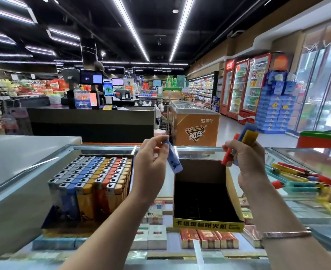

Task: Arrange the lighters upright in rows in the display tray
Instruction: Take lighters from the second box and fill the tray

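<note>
My left hand (151, 162) pinches one blue lighter (173, 159) by its top end, thumb + fingertips, body hanging down and tilted, just above the back-left corner of the empty display tray (207, 224). My right hand (247, 162) is curled round a small bundle of lighters (242, 145), red, blue & yellow, ends sticking out at 12 o'clock above my fist. Hands are apart, tray opening between them; thin bracelet (286, 234) on my right wrist.

Nearest me, under the glass counter (199, 254), cigarette packs (156, 238) lie in rows. On the glass at approx 1 o'clock from my left forearm sits the empty tray: black inside, yellow front strip w/ printed text, cardboard back flap standing up. Can't see a single lighter in it, so this one looks unstarted.

At 9 o'clock from it stands a full tray (90, 184): lighters upright, tight rows, grey, blue, yellow, orange columns. Looks done.

At 3 o'clock, loose lighters (300, 178) lie flat in a heap on the glass, red, yellow, teal, plenty left to load.

My guess: roughly half through if it's 2 trays; next is seating the blue one upright in a back corner, then the bundle.

Farther off at 12 o'clock: checkout counter (90, 117), an orange chest freezer (195, 125), drink fridges (246, 86) toward 2 o'clock.
</note>
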Motion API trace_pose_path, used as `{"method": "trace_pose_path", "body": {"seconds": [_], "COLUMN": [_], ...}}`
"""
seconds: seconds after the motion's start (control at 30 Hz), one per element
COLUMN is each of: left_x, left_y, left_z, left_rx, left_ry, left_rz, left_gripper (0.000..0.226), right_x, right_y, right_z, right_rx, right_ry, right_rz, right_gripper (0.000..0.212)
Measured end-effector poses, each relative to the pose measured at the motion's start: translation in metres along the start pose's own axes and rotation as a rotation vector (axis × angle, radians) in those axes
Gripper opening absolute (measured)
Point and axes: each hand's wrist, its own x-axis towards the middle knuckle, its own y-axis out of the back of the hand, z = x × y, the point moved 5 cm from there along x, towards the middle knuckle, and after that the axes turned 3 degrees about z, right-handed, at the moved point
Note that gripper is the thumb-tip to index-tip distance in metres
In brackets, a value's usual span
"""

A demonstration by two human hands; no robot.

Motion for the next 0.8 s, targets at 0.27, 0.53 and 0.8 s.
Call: {"method": "trace_pose_path", "body": {"seconds": [0.27,0.53,0.8], "left_x": [0.011,0.006,0.003], "left_y": [-0.03,-0.027,-0.016], "left_z": [-0.009,-0.026,-0.018], "left_rx": [0.221,0.335,0.406], "left_ry": [-0.053,-0.062,-0.107], "left_rz": [-0.202,-0.27,-0.224], "left_gripper": [0.02,0.023,0.017], "right_x": [0.0,-0.008,-0.015], "right_y": [-0.01,-0.019,-0.023], "right_z": [0.019,0.018,0.017], "right_rx": [-0.082,-0.183,-0.208], "right_ry": [-0.204,-0.179,-0.134], "right_rz": [-0.259,-0.309,-0.308], "right_gripper": [0.017,0.013,0.015]}}
